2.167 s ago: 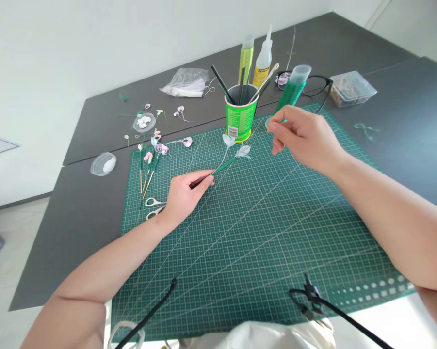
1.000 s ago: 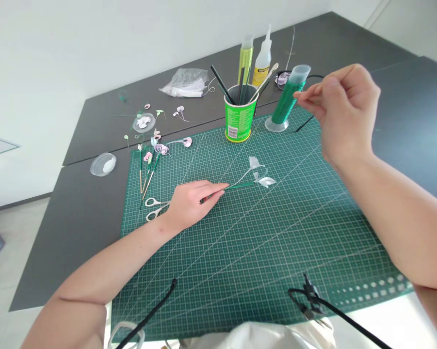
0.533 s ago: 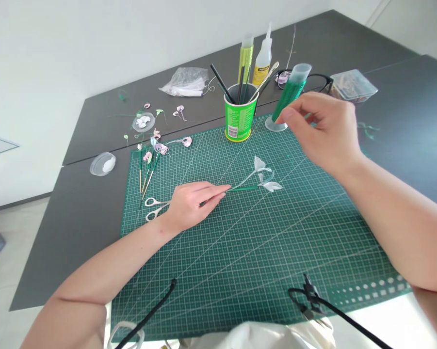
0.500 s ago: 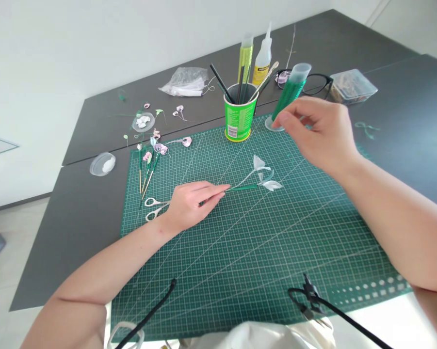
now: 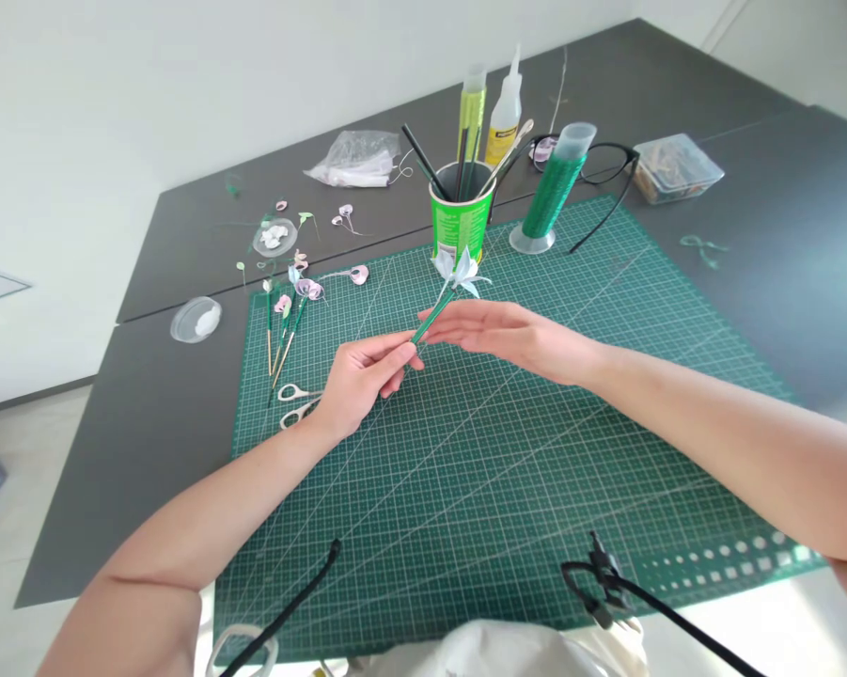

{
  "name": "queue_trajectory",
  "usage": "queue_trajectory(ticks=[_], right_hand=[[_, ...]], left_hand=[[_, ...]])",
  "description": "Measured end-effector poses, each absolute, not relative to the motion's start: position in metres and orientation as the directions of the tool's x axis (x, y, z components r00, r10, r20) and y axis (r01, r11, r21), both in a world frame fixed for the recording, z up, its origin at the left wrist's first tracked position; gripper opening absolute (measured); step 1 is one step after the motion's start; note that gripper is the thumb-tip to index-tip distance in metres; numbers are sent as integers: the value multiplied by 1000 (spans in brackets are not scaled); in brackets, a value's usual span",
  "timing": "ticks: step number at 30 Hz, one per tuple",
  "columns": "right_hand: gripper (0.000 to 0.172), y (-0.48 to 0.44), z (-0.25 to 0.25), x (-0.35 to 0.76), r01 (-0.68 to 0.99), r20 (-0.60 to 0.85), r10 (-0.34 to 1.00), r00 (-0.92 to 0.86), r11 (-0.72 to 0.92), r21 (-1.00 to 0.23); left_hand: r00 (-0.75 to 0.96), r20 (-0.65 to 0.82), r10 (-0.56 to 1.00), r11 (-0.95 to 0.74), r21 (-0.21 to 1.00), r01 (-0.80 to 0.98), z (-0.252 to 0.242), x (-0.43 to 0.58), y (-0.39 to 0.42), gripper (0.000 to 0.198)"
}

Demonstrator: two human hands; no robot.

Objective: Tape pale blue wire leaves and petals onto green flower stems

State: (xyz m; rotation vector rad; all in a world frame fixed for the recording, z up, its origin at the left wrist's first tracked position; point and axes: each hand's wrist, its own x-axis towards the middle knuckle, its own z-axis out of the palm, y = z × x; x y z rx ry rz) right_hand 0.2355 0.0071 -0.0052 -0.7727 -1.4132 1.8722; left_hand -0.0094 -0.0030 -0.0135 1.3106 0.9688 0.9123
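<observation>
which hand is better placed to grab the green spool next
Probably the right hand: it lies nearer the green spool and looks open, while the left hand pinches the flower stem.

I see the right hand (image 5: pixel 511 336) has swung from the upper right to the centre, fingers now straightened beside the green stem (image 5: pixel 433 316); the pale flower (image 5: pixel 463 268) has tipped up to upper centre.
</observation>
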Motion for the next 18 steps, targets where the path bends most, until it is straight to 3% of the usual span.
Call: queue_trajectory(ticks=[3,6,9,11,15,18], right_hand=[[38,-1,-10,223,-148,-50,761,-647,-189,-971],[32,-7,-9,217,80,-10,800,-599,47,-996],[24,-12,-6,218,381,135,827,-546,389,-839],[22,-14,-5,221,465,223,789,-572,536,-704],[30,-14,-3,227,465,311,702,-641,677,-570],[29,-13,1,230,375,311,654,-690,690,-619]], left_hand=[[341,-69,938,72,997,3,-14,-9,-3,29],[338,-60,939,61,998,7,-14,-9,-3,30],[320,-53,946,47,999,26,-15,-10,-1,29],[302,-45,952,27,998,62,-15,-11,1,28],[270,57,961,-119,968,220,-13,-13,1,26],[270,152,951,-249,894,373,-12,-14,-2,24]])
